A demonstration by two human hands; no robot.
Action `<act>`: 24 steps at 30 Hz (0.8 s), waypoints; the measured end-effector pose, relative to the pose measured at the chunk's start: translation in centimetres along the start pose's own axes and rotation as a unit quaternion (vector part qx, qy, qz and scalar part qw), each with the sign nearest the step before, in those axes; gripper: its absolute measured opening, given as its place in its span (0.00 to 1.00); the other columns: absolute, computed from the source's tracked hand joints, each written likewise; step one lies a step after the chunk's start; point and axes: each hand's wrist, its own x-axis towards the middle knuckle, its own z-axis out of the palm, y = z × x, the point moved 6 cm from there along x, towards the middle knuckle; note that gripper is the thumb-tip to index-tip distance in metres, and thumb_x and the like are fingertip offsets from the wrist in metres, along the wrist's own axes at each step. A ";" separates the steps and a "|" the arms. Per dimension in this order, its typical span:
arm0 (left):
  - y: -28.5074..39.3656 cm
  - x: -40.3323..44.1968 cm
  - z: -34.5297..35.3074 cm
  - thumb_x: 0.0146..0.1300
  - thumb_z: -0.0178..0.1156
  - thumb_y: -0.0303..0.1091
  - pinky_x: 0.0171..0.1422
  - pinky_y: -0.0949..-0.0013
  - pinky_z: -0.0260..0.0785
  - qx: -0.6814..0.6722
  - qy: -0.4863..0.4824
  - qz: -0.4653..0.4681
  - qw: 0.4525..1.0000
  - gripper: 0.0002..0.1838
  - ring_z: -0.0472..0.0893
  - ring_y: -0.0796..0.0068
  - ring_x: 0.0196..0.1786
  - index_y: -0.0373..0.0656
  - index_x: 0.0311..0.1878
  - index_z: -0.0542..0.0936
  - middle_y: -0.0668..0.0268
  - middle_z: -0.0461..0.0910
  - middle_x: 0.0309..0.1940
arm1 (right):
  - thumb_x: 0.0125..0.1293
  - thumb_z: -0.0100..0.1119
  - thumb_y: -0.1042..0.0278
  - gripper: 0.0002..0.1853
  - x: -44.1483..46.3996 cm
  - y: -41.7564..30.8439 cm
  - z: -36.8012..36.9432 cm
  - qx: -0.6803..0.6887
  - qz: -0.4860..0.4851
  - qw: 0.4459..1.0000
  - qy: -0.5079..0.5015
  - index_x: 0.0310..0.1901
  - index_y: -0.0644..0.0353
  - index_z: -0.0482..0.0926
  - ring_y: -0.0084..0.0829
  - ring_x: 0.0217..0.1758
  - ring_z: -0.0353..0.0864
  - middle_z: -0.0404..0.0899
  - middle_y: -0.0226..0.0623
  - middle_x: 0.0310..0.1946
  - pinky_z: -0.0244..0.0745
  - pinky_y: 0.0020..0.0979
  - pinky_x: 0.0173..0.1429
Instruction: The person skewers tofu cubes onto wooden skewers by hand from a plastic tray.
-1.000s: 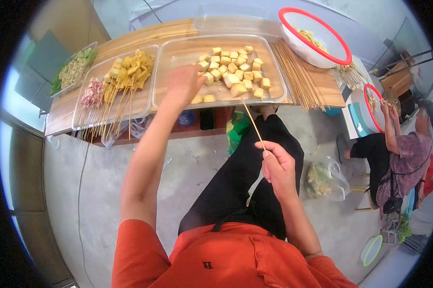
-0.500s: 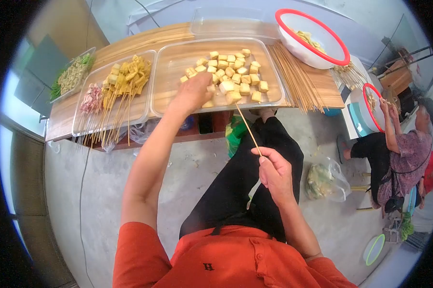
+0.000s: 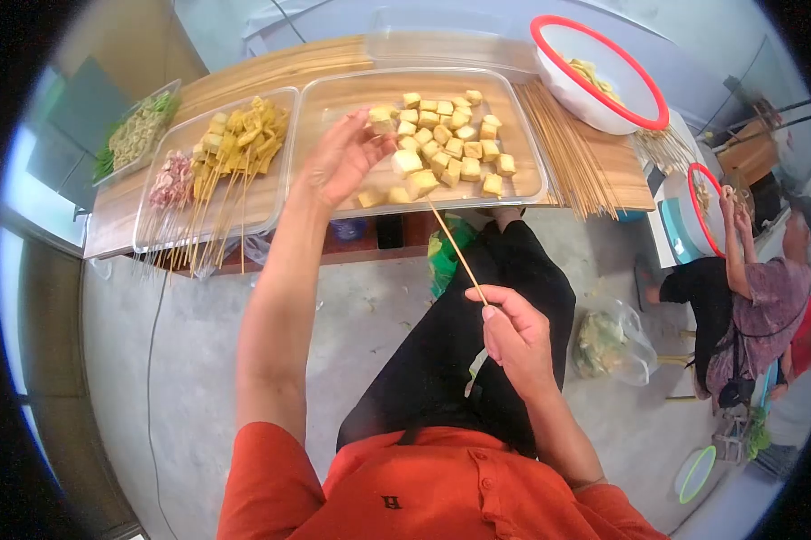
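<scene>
A single dark letter (image 3: pixel 390 502) can be read: a small, blocky capital that looks like "H". It stands on the front of the orange-red, short-sleeved, button-front fabric shirt (image 3: pixel 432 468) worn by the person, on the wearer's left chest, apart from the buttoned fabric strip (image 3: pixel 485 484) in matching orange-red. The letter's strokes are thick and slightly blurred. On the crumpled, shiny green plastic bag (image 3: pixel 443 261) below the wood-grained brown counter (image 3: pixel 107 220), pale patches show, too small to tell as print or glare.
</scene>
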 end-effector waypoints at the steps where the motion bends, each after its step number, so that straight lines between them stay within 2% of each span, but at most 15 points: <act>1: 0.0 0.0 -0.1 0.69 0.57 0.29 0.54 0.64 0.79 -0.016 0.004 -0.001 1.000 0.11 0.79 0.61 0.50 0.39 0.52 0.72 0.56 0.75 0.48 | 0.72 0.49 0.74 0.13 0.1 0.1 0.1 0.000 0.000 1.000 -0.001 0.54 0.63 0.78 0.09 0.18 0.59 0.64 0.16 0.18 0.55 0.18 0.21; 11: -0.1 0.0 -0.6 0.67 0.59 0.26 0.53 0.63 0.80 -0.081 0.012 -0.003 0.997 0.05 0.81 0.56 0.48 0.36 0.44 0.76 0.54 0.78 0.46 | 0.72 0.50 0.73 0.12 0.4 -0.2 0.5 -0.015 -0.011 1.000 -0.005 0.54 0.63 0.78 0.09 0.18 0.60 0.64 0.16 0.18 0.55 0.18 0.21; 21: -0.1 -0.1 -0.3 0.68 0.57 0.26 0.55 0.62 0.79 -0.059 0.009 -0.002 0.998 0.09 0.81 0.58 0.49 0.33 0.49 0.75 0.54 0.79 0.48 | 0.72 0.49 0.73 0.13 0.6 -0.3 0.6 -0.015 -0.013 1.000 -0.007 0.54 0.63 0.78 0.09 0.17 0.60 0.64 0.16 0.17 0.55 0.18 0.21; 23: -0.1 0.0 -0.4 0.66 0.61 0.26 0.62 0.62 0.77 -0.053 -0.019 -0.012 0.998 0.12 0.80 0.58 0.54 0.32 0.50 0.75 0.55 0.79 0.50 | 0.72 0.49 0.73 0.13 0.6 -0.2 0.7 -0.018 -0.016 1.000 -0.005 0.54 0.63 0.78 0.09 0.17 0.60 0.64 0.16 0.17 0.55 0.18 0.21; 24: -0.2 0.0 -0.5 0.66 0.61 0.26 0.62 0.62 0.77 -0.053 -0.019 -0.012 0.998 0.12 0.80 0.58 0.54 0.32 0.50 0.75 0.55 0.79 0.50 | 0.72 0.49 0.73 0.13 0.6 -0.2 0.7 -0.021 -0.018 1.000 -0.003 0.54 0.63 0.78 0.09 0.17 0.60 0.64 0.16 0.17 0.55 0.17 0.21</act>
